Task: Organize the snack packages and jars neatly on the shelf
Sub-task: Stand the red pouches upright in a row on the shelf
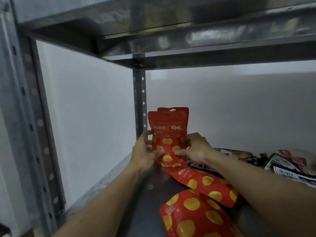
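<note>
Metal shelf, back left corner, beside the perforated post. Two red pouches with yellow spots stand upright there, one behind the other. The rear pouch shows only its top edge and hang hole above the front pouch. Both hands are on the front pouch. The left hand grips its left edge, fingers curled round behind and thumb laid across the face. The right hand grips the right edge the same way, thumb pressed low on the front. The pouch's foot is at the shelf surface, but whether it bears its own weight cannot be told. Judged stage: early. A row seems to be started in the corner, with one pouch placed and the second being squared against it. Left to do: a middle pouch lies flat and skewed under the right forearm. A near pouch lies flat at the bottom of the view; the two meet at a corner, and which lies on top is unclear. Further right, a heap of dark packets lies flat and jumbled against the back wall, unsorted. No jars are in view. The upper shelf shows only its underside.
</note>
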